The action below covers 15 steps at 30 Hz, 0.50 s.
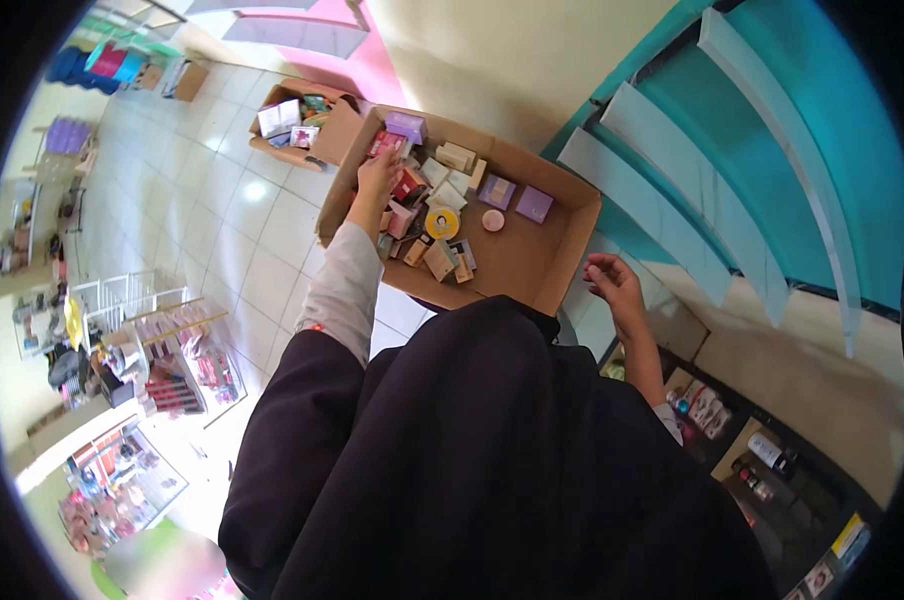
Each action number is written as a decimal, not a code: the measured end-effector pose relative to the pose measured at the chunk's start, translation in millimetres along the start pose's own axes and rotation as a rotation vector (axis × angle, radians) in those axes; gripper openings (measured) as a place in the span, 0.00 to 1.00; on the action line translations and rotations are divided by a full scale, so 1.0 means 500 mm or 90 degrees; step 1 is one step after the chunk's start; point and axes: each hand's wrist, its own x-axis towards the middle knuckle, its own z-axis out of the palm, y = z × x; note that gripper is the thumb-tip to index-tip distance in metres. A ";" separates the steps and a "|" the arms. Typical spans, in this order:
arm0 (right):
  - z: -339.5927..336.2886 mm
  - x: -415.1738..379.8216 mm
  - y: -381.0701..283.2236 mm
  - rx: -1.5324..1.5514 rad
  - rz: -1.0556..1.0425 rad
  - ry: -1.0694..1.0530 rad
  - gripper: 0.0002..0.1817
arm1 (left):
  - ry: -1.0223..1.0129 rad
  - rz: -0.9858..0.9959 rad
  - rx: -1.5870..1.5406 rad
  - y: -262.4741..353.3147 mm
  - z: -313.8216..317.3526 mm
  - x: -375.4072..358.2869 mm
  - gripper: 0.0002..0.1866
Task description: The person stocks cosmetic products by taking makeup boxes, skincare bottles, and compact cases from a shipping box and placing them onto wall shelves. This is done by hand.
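Note:
A large open cardboard box (542,262) holds several small packages. My left hand (376,176) reaches into its left part, fingers at a red and pink packet (388,143); whether it grips the packet is unclear. Around it lie a purple box (406,125), a round yellow item (442,222), cream-coloured boxes (455,156) and pinkish packages. Two more purple boxes (534,204) and a small round pink item (493,220) are farther right. Outside the box's right edge, my right hand (615,282) is raised with fingers curled; what it holds, if anything, is too small to name.
A smaller carton (338,135) with assorted goods stands beyond the box on the tiled floor (227,215). White shelves (662,205) line the teal wall at right. A dark display case (772,470) is at lower right, and racks (172,350) stand at left.

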 end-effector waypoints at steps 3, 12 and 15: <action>0.027 0.007 0.027 -0.003 0.019 -0.014 0.11 | 0.013 -0.037 -0.051 -0.008 0.045 0.059 0.30; 0.032 -0.017 0.065 0.014 0.118 0.080 0.13 | 0.091 -0.134 -0.061 -0.038 0.112 0.206 0.35; 0.038 -0.008 0.062 0.018 0.145 0.090 0.13 | 0.113 -0.151 -0.041 -0.029 0.121 0.225 0.33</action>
